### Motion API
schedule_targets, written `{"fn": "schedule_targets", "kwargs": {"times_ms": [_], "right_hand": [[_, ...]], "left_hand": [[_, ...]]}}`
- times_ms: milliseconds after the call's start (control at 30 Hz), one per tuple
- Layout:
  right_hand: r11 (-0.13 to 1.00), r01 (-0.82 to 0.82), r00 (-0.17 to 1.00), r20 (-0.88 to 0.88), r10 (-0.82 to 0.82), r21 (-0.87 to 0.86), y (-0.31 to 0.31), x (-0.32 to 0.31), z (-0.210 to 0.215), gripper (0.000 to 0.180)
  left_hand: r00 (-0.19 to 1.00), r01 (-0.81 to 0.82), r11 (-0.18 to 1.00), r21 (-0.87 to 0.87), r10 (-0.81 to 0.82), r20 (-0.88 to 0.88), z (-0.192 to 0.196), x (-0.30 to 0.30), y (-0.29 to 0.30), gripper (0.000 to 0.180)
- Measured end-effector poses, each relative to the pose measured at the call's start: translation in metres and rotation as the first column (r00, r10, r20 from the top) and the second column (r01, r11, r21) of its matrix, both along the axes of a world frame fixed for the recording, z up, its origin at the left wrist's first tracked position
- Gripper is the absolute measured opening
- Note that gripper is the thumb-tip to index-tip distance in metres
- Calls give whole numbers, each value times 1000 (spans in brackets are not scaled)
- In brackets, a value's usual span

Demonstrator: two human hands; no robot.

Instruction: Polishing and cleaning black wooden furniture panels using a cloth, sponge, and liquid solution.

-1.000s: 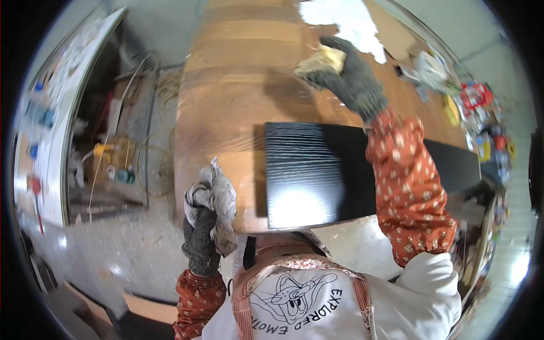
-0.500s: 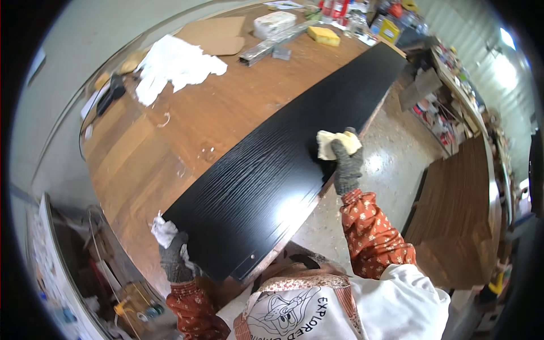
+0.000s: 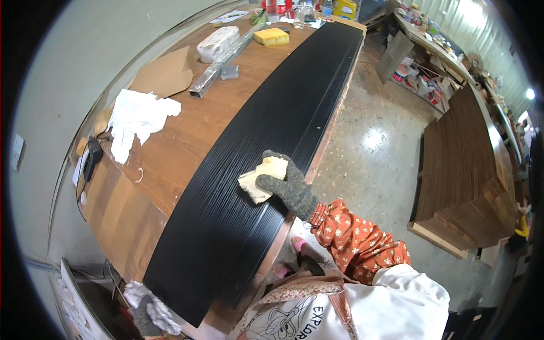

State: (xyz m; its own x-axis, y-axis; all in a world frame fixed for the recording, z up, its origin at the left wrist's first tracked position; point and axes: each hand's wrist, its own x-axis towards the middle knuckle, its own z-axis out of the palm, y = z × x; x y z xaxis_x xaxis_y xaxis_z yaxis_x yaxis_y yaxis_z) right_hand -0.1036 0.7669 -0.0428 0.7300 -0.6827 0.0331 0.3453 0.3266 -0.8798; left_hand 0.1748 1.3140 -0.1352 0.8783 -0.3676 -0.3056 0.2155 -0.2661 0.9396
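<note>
Black board [image 3: 266, 153] lengthwise along workbench [image 3: 170, 153], right hand [image 3: 283, 184] clamping sponge [image 3: 259, 178], left hand [image 3: 148, 317] clutching rag [image 3: 144, 300]

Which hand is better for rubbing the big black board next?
Probably the right hand: it presses the yellow sponge on the black board. The left hand holds a white rag at the board's near end.
</note>
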Motion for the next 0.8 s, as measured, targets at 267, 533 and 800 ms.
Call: {"fn": "schedule_targets", "kwargs": {"times_ms": [267, 533, 800], "right_hand": [[898, 359, 933, 95, -346, -255, -33, -20, -44, 65], [960, 280, 921, 273, -277, 28, -25, -20, -6, 52], [976, 198, 866, 450, -219, 93, -45, -18, -7, 52]], "left_hand": [[341, -129, 718, -684, -616, -710, 43, -79, -84, 22], [944, -246, 890, -384, 130, -303, 61, -82, -82, 9], [926, -343, 672, -657, 360, -115, 98, -110, -95, 15]]}}
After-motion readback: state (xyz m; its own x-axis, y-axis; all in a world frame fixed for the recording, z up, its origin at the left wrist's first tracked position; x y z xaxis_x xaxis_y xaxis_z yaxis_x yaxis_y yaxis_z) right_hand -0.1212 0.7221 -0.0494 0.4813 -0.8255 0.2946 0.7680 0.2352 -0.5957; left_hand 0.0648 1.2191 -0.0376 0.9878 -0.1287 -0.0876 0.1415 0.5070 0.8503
